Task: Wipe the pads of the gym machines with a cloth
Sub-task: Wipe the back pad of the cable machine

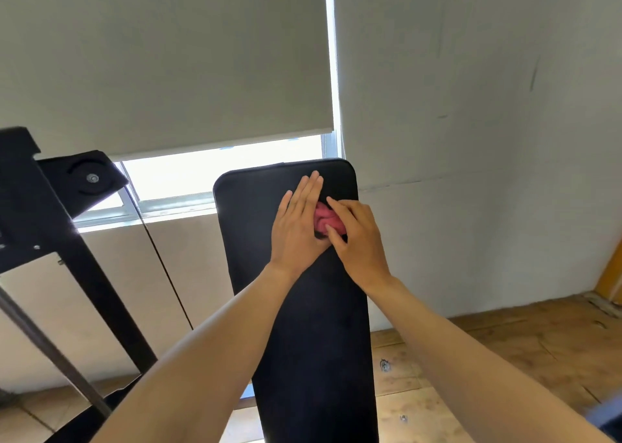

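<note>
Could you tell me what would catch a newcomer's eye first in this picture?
Most likely the pink cloth, bunched up between the two hands near the top of the long black pad in the middle of the view. The left hand lies flat with straight fingers beside it, while the right hand curls over it. Behind, bright daylight comes through the window under a grey roller blind.
</note>
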